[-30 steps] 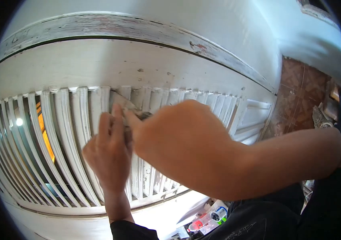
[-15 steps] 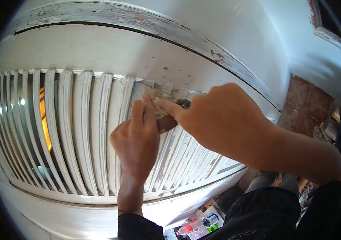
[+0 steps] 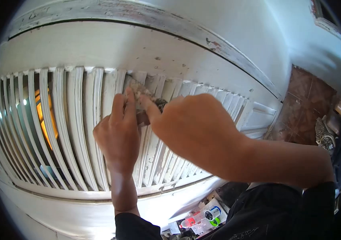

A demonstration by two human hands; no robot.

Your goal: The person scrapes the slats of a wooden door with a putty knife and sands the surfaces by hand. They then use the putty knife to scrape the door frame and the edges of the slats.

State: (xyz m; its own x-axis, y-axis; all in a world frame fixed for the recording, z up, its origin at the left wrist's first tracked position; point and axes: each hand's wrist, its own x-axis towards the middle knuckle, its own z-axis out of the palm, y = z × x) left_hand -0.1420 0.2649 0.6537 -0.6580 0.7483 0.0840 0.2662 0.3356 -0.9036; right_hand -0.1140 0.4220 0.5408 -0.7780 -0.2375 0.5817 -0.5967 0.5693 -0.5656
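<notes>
A white-painted wooden louvred panel (image 3: 88, 132) with long narrow slats spans the left and middle of the frame. Near its centre lies a flat, whitish-grey, dirt-crusted scraper-like tool (image 3: 137, 89), at the upper ends of the slats. The right hand (image 3: 196, 132) is curled around its dark end, forefinger stretched along the flat part; the left hand (image 3: 118, 130) has two fingers laid against it, though whether its thumb closes underneath I cannot tell. A brown, block-like piece (image 3: 142, 119) shows between the hands. At bottom centre stand a clear plastic bottle with a red label (image 3: 189, 222) and a white-and-blue cylindrical container (image 3: 212, 213); print on both is too small to read. Pale script on the black garment (image 3: 274, 208), at the bottom edge, is also illegible. Reddish-brown floor tiles (image 3: 304, 106) show at right.
</notes>
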